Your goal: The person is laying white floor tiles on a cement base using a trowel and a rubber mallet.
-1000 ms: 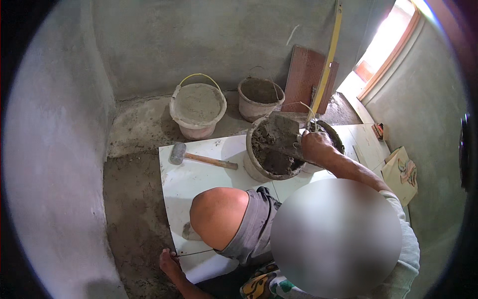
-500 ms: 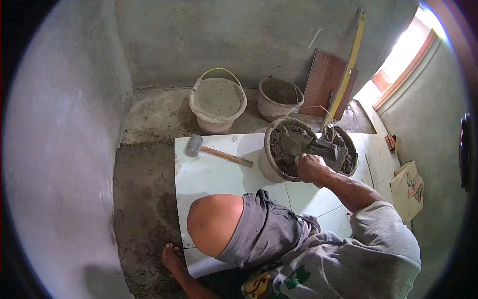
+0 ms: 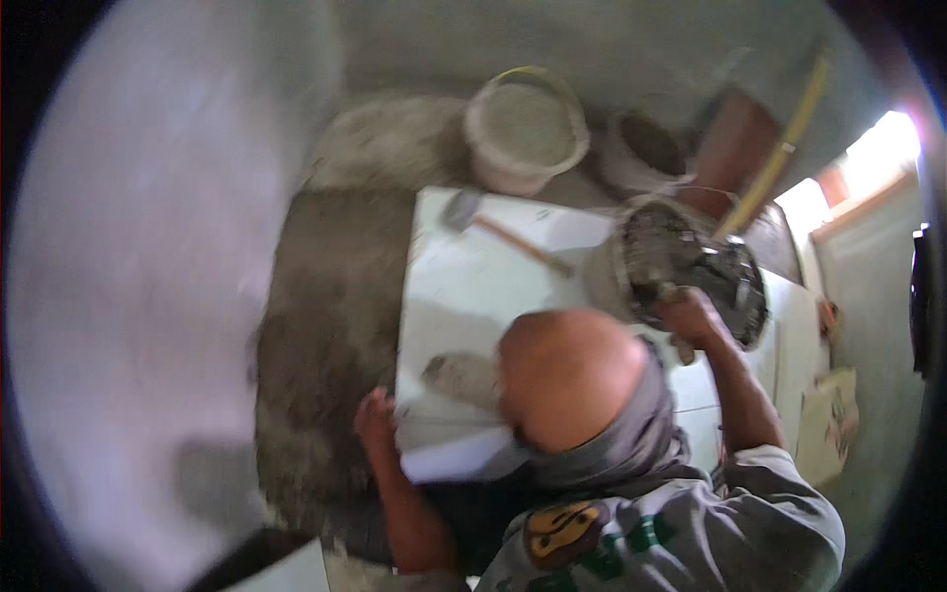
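My right hand [image 3: 691,318] is closed around a trowel handle [image 3: 684,349]. The trowel's blade is blurred among dark wet mortar in a large bucket [image 3: 604,271]. Another dark metal tool [image 3: 712,259] lies across the bucket. Low on the left, my left hand [image 3: 376,419] hangs beside the edge of the white floor tiles [image 3: 473,296], over a damp grey mortar bed [image 3: 330,326]. Its fingers are blurred and loosely bent, with nothing visible in them. On the tiles lies a rubber mallet [image 3: 518,242] with a wooden handle.
A pale bucket [image 3: 508,173] full of grey paste and a darker bucket [image 3: 636,163] stand by the back wall. A yellow straightedge [image 3: 784,148] leans against a brown board [image 3: 735,143]. My bare knee [image 3: 567,380] covers part of the tiles. A white slab [image 3: 286,572] shows lower left.
The view has shifted, so the buckets and mallet appear higher and farther right. My right hand is still on the trowel at the bucket. A grey-brown patch on the tiles now shows beside my knee.
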The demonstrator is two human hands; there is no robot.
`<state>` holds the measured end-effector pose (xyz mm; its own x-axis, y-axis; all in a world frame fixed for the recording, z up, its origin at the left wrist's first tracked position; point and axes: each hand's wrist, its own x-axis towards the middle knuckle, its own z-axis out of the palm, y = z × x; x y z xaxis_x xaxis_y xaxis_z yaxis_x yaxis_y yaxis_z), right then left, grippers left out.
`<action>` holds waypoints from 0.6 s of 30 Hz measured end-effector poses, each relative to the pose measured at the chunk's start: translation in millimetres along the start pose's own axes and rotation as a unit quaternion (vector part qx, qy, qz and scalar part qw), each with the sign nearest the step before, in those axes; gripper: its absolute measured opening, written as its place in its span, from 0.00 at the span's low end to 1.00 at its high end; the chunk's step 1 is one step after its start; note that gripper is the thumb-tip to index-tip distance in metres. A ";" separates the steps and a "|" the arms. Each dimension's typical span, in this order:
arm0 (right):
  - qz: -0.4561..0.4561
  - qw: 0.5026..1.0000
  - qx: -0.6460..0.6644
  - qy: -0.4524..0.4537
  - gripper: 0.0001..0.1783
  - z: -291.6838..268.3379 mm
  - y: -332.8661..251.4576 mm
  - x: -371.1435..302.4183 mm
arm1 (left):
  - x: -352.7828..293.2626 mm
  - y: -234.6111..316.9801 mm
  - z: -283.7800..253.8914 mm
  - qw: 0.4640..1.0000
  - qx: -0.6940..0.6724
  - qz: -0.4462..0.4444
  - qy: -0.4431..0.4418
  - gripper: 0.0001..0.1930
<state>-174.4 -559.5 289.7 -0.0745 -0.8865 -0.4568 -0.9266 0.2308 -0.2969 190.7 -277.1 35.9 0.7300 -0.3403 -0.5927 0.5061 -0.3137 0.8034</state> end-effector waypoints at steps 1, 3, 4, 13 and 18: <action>-0.149 0.989 -0.024 -0.007 0.19 -6.7 65.4 36.8 | -4.8 12.1 16.7 0.998 -0.047 -0.004 -0.029 0.09; 0.018 0.988 0.151 0.028 0.17 -4.2 8.8 -7.8 | -16.8 33.9 10.3 1.000 -0.023 -0.009 0.014 0.10; 0.006 0.989 0.145 0.015 0.17 -1.0 4.1 -10.0 | -15.7 31.8 0.5 0.999 -0.029 -0.009 0.032 0.10; -0.062 0.971 0.231 -0.020 0.12 -20.4 44.7 -9.9 | -21.3 26.1 -30.1 0.978 -0.135 -0.005 0.162 0.14; -0.099 0.971 0.217 -0.025 0.18 -8.2 2.4 -29.8 | -14.1 12.4 -43.1 0.970 -0.172 -0.020 0.173 0.14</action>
<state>-177.4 -535.8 309.5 0.1180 -0.9124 -0.3918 -0.6770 0.2147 -0.7040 206.5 -238.0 56.6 0.7874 0.0030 -0.6164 0.6164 0.0137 0.7873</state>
